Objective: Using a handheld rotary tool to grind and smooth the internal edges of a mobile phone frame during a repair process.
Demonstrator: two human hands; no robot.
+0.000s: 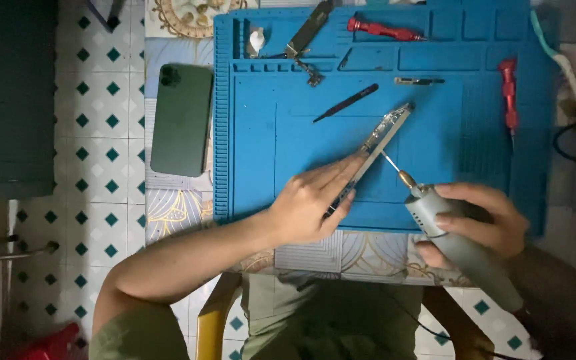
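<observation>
- The left hand (311, 200) pressed on a phone frame (376, 148) that stood up on its thin edge on the blue mat (261, 133). The frame could have tipped over or slid, because only that thin edge touched the mat.
- The right hand (478, 223) held a grey power tool (458, 243). Its thin metal tip (391, 162) met the side of the frame near the middle. I think the tip could have skipped off the smooth side and scratched it.
- The left fingers (331, 175) lay close to the tip. A slip could have poked them.
- A thin dark cord ran from the back of the tool, down near the person's lap. It could have tugged the tool off its spot.
- A black pointed tool (348, 102) lay just past the frame on the mat. A sliding frame could have knocked it.
- The green phone (181, 120) lay well apart, off the mat's left edge, on the patterned table.
- The left arm came across from the lower left with the elbow bent. The left fingers were stretched out, a bit apart, flat along the frame, with the thumb on the near side.
- The right hand sat at the mat's near edge. Its fingers were curled tight around the tool's body, and the tool pointed up and to the left.
</observation>
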